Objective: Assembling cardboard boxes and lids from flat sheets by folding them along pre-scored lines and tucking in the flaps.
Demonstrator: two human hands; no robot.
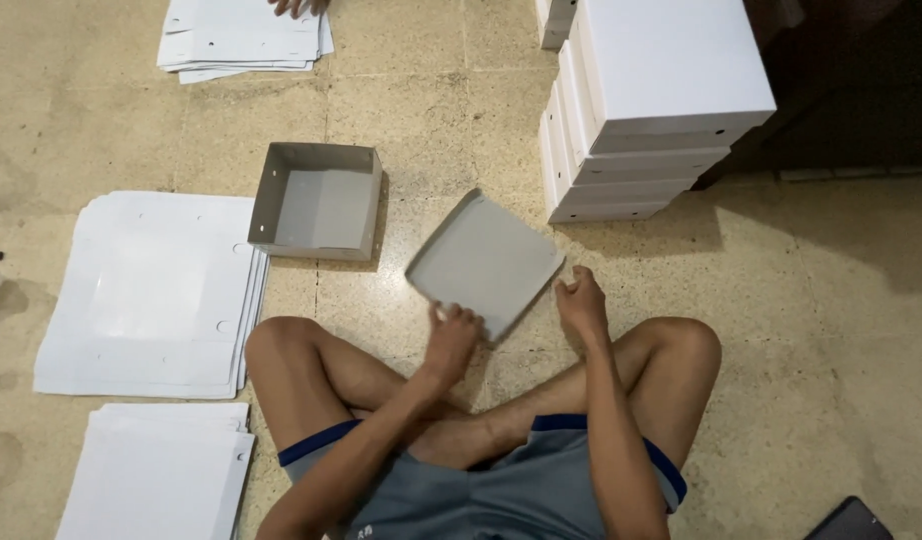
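A shallow grey cardboard tray (486, 262) with low folded walls is held tilted above the tiled floor (801, 330), in front of the crossed legs of the seated person. Its near corner is pinched by the left hand (451, 335), whose fingers are closed on the edge, so that the tray is kept off the floor. The right hand (581, 298) is held just beside the tray's right edge, loosely curled; whether it touches the tray cannot be told.

A deeper grey open box (319, 200) stands upright on the floor just left of the tray. Finished white boxes (661, 90) are stacked beyond, to the right. Flat white blanks (151, 290) lie piled at the left within reach, with a second pile (161, 480) nearer. Another person's hand (299, 6) rests on a far pile (243, 40).
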